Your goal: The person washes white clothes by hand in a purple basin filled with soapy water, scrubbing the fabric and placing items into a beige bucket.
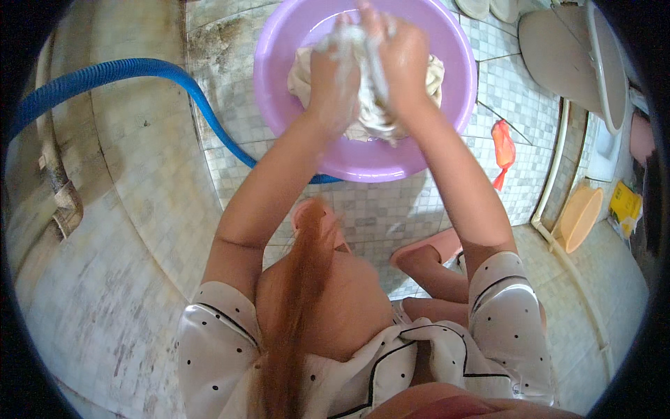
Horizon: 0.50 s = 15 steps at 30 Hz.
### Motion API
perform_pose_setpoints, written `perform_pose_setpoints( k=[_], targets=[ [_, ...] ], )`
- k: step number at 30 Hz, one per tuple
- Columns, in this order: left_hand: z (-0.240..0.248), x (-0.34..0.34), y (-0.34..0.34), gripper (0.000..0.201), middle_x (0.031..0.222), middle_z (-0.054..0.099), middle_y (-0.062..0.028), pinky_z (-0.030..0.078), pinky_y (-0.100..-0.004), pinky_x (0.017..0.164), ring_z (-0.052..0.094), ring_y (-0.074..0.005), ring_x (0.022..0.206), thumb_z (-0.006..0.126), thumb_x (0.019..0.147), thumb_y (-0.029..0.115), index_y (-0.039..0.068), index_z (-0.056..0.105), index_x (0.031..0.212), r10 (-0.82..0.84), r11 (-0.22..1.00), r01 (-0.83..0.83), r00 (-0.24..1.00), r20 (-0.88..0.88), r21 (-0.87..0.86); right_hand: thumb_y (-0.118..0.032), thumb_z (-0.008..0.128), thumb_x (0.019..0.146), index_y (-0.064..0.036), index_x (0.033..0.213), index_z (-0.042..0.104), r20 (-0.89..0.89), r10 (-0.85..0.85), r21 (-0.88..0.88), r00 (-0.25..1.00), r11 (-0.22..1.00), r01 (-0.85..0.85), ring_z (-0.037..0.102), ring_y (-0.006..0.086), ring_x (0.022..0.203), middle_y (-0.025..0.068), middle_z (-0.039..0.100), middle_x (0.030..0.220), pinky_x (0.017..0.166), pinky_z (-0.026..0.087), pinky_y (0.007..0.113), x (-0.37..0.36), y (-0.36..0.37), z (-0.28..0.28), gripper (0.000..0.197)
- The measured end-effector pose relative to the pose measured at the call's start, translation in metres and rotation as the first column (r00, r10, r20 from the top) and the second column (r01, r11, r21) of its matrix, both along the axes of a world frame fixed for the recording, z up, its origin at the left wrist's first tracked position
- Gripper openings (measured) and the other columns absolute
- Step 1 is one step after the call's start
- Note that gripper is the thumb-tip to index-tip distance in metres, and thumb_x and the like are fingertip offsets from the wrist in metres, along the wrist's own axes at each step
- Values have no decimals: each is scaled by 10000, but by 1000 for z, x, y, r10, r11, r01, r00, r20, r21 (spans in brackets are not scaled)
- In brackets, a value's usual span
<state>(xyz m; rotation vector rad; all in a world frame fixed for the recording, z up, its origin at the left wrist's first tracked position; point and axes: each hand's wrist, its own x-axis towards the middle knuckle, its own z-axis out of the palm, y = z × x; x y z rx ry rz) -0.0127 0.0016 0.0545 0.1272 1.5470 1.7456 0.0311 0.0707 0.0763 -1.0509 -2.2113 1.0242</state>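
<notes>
A purple plastic basin (382,172) stands on the tiled floor in front of me, with wet off-white cloth (377,119) bunched inside it. Over the basin, my left hand (336,80) and my right hand (403,63) are close together, closed on a fold of the cloth between them. White suds coat both hands, and motion smears the fingertips. Where the cloth passes between my palms, part of it is hidden.
A blue corrugated hose (125,68) curves in from the left and runs under the basin. An orange-red packet (502,150) lies on the tiles at right. Beyond are a beige bucket (558,56), an orange tub (579,218) and a pale pipe (558,160). Pink slippers (436,246) are on my feet.
</notes>
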Motion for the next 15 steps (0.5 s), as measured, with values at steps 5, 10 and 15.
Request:
perform_pose_setpoints(
  k=[5, 10, 15],
  targets=[
    [-34, -40, -21, 399, 779, 546, -69, 425, -304, 646, 506, -121, 733, 440, 915, 386, 12, 575, 886, -66, 977, -28, 903, 426, 210, -404, 483, 889, 5, 534, 563, -149, 41, 59, 988, 998, -32, 490, 310, 398, 179, 498, 452, 437, 391, 388, -16, -39, -3, 548],
    [-33, -10, -5, 332, 1003, 571, -74, 459, -296, 792, 550, -156, 913, 386, 937, 314, 39, 511, 1072, -37, 996, 40, 999, -40, 81, -362, 510, 890, 3, 574, 524, -145, 32, -347, 989, 934, -81, 358, 91, 468, 5, 420, 479, 429, 335, 320, -10, 4, -13, 483],
    [21, -17, 0, 361, 1069, 562, -108, 453, -292, 852, 540, -150, 992, 401, 943, 264, 23, 463, 1205, -422, 765, 404, 903, 82, -501, -362, 510, 873, 11, 545, 534, -137, 189, 177, 972, 971, -164, 456, 195, 425, 102, 469, 460, 454, 376, 351, -2, 4, -48, 497]
  ],
)
